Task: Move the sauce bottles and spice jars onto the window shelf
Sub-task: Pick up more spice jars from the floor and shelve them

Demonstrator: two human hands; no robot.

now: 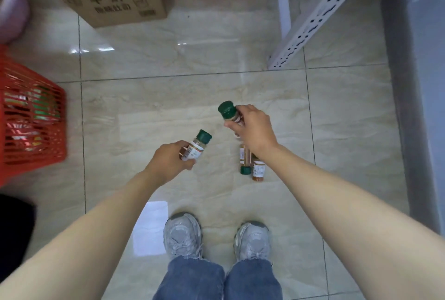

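Two bare hands each hold a spice jar above the tiled floor [192,63], likely to carry both at once. Left hand [168,161] curls round a pale-filled jar [196,148]; right hand [255,128] pinches a green-capped jar [230,113]. Below it, two amber jars [251,164] lie touching on the tiles, awaiting collection. No window shelf is identifiable.

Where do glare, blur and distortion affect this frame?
Head view: glare patches on the glossy floor tiles; red basket and left edge smeared by blur; wide-angle lens stretches both forearms; jars in left hand and right hand stay fairly sharp.
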